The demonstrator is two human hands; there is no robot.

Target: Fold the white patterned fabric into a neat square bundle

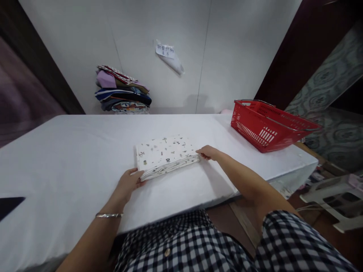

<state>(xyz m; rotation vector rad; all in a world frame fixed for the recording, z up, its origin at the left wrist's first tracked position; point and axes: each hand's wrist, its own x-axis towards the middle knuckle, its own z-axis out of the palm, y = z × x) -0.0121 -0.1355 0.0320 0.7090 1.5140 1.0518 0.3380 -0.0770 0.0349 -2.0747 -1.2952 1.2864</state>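
A white cloth [167, 151] with small scattered prints lies folded into a flat rectangle on the white-covered table [85, 151]. Its layered edges face me. My left hand [130, 183] grips the near left corner, thumb on top and fingers at the side and underneath. At the near right corner, my right hand [209, 152] pinches the folded edge between thumb and fingers. What kind of item the cloth is cannot be told from its folded shape.
A red plastic basket [263, 126] with metal handles stands at the table's right end. Behind the table's far edge is a stack of folded clothes [123, 92]. A paper sign [165, 51] hangs on the wall. A white plastic stool [334, 200] stands on the floor at right.
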